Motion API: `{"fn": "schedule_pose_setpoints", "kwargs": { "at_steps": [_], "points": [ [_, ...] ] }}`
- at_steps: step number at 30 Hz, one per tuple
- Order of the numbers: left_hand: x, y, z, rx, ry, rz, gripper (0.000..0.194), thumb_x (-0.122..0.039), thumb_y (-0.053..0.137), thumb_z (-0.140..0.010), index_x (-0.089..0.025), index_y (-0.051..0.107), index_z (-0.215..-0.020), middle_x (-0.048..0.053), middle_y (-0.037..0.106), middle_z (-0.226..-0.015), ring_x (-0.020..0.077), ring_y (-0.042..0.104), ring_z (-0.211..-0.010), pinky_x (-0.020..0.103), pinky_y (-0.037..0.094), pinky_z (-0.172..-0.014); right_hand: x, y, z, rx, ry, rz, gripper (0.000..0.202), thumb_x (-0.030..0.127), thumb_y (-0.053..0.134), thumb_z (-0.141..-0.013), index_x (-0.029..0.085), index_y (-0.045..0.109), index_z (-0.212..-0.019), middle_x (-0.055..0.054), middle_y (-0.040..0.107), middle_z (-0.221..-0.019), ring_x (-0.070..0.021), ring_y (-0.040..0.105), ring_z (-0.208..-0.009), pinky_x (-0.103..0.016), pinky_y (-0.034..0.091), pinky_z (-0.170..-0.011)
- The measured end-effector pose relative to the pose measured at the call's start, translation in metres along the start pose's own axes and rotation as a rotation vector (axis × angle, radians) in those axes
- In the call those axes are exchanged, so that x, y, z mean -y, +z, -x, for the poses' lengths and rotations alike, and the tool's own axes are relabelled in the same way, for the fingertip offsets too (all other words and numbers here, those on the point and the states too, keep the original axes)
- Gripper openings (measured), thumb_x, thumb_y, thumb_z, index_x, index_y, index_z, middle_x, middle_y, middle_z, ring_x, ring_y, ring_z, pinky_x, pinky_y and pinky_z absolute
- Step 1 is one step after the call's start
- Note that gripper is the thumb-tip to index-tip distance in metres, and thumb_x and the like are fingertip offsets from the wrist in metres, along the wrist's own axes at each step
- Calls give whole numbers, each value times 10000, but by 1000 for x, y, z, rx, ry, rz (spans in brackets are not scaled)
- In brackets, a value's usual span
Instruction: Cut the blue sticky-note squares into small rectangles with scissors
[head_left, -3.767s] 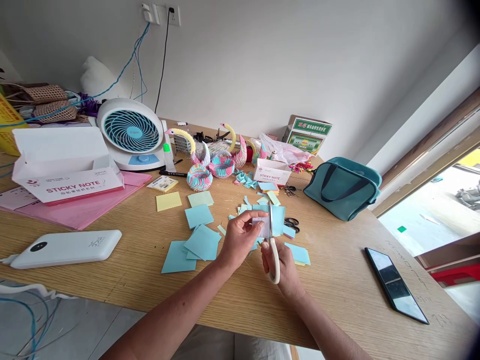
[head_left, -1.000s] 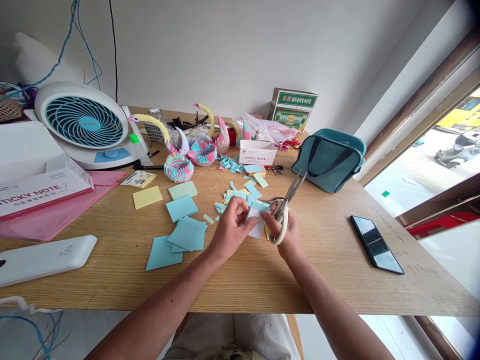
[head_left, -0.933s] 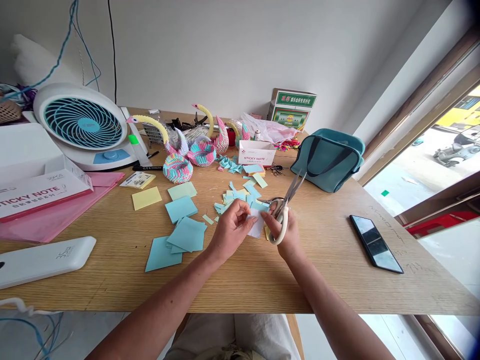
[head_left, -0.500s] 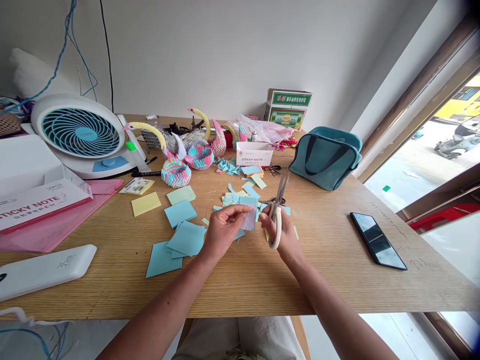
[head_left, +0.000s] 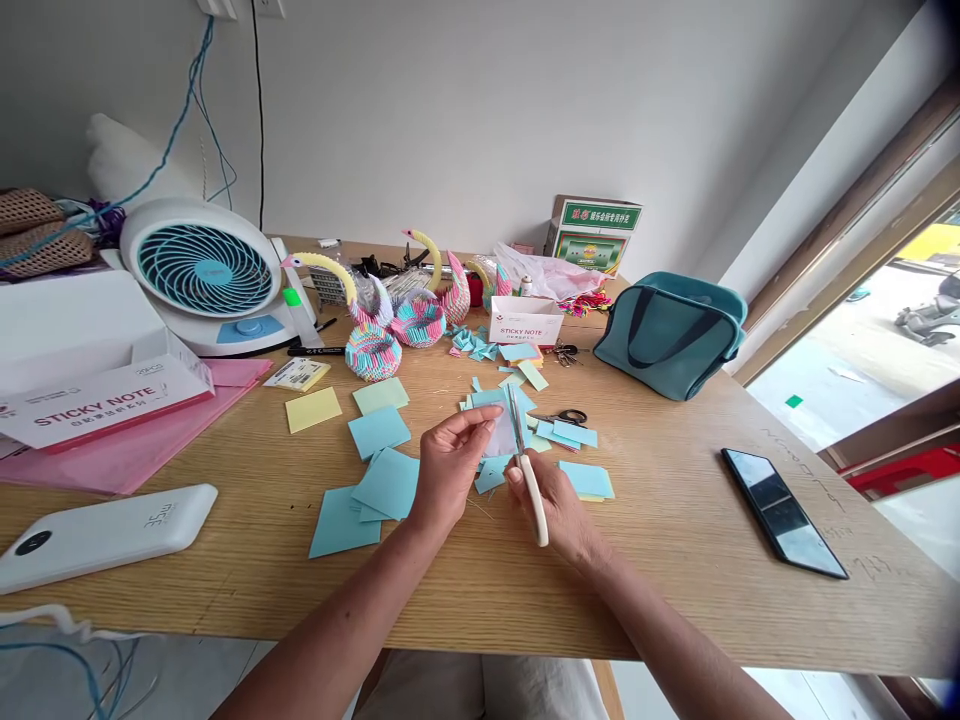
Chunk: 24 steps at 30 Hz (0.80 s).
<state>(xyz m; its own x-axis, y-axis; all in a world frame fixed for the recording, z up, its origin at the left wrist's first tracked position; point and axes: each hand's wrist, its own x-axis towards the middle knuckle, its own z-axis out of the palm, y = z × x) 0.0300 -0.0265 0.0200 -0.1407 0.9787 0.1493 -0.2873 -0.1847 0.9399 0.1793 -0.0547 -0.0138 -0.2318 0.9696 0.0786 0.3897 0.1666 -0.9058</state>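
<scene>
Between its thumb and fingers, my left hand (head_left: 454, 462) pinches a small pale paper piece (head_left: 500, 436). My right hand (head_left: 553, 500) grips white-handled scissors (head_left: 533, 490), whose blades point up and lie at the paper's right edge. Blue sticky notes (head_left: 386, 483) overlap on the table left of my left hand. Cut blue strips (head_left: 574, 434) lie beyond and to the right of my right hand, beside dark-handled scissors (head_left: 574, 416). A small blue stack (head_left: 586, 480) rests right of my right hand.
Folded paper swans (head_left: 373, 350) stand at the back, near a sticky note box (head_left: 526, 321). A fan (head_left: 206, 270), a larger open box (head_left: 112, 390) and a white power bank (head_left: 112, 535) are at left. A teal bag (head_left: 671, 335) and a phone (head_left: 782, 512) are at right.
My right hand has brought the scissors left to the paper's edge, and their blades are closer together. The whole view has shifted, so the table's objects appear further right.
</scene>
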Motion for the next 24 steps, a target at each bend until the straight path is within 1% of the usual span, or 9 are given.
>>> {"fn": "schedule_pose_setpoints", "kwargs": {
  "at_steps": [4, 8, 11, 16, 19, 24],
  "points": [
    [1, -1, 1, 12, 32, -39, 218, -287, 759, -760, -175, 814, -939, 80, 801, -968, 181, 688, -860, 270, 508, -766, 2, 1, 0, 8, 14, 9, 505, 686, 430, -931, 216, 433, -748, 7, 512, -682, -154, 458, -651, -290, 344, -624],
    [5, -3, 2, 42, 83, -110, 210, -286, 733, -797, -183, 814, -961, 76, 801, -997, 176, 692, -842, 254, 510, -732, 4, 0, 0, -11, 24, 21, 533, 717, 415, -917, 221, 419, -723, 12, 492, -643, -150, 447, -618, -289, 323, -597],
    [8, -5, 2, 58, 106, -134, 207, -285, 719, -819, -188, 813, -975, 74, 801, -1010, 182, 702, -866, 255, 518, -745, 5, -1, 0, -25, 28, 36, 551, 730, 397, -918, 223, 404, -702, 14, 478, -620, -147, 436, -606, -287, 309, -586],
    [8, -5, 2, 39, 117, -128, 206, -293, 716, -831, -191, 810, -984, 75, 799, -1026, 195, 713, -912, 264, 527, -777, 5, -1, 1, -7, 43, 30, 546, 728, 427, -914, 220, 409, -712, 20, 478, -629, -138, 419, -599, -282, 295, -573],
    [8, -6, 2, 49, 120, -135, 201, -287, 714, -832, -190, 809, -980, 75, 799, -1022, 199, 717, -915, 270, 532, -786, 6, -1, 2, -10, 42, 26, 545, 719, 435, -919, 219, 406, -704, 21, 477, -623, -136, 417, -598, -280, 289, -570],
    [9, -6, 2, 61, 133, -163, 208, -292, 702, -843, -188, 809, -988, 80, 799, -1016, 193, 712, -880, 267, 530, -752, 4, -1, 1, -22, 51, 11, 546, 718, 460, -914, 219, 402, -697, 26, 474, -593, -129, 406, -569, -276, 263, -551]
  ]
}}
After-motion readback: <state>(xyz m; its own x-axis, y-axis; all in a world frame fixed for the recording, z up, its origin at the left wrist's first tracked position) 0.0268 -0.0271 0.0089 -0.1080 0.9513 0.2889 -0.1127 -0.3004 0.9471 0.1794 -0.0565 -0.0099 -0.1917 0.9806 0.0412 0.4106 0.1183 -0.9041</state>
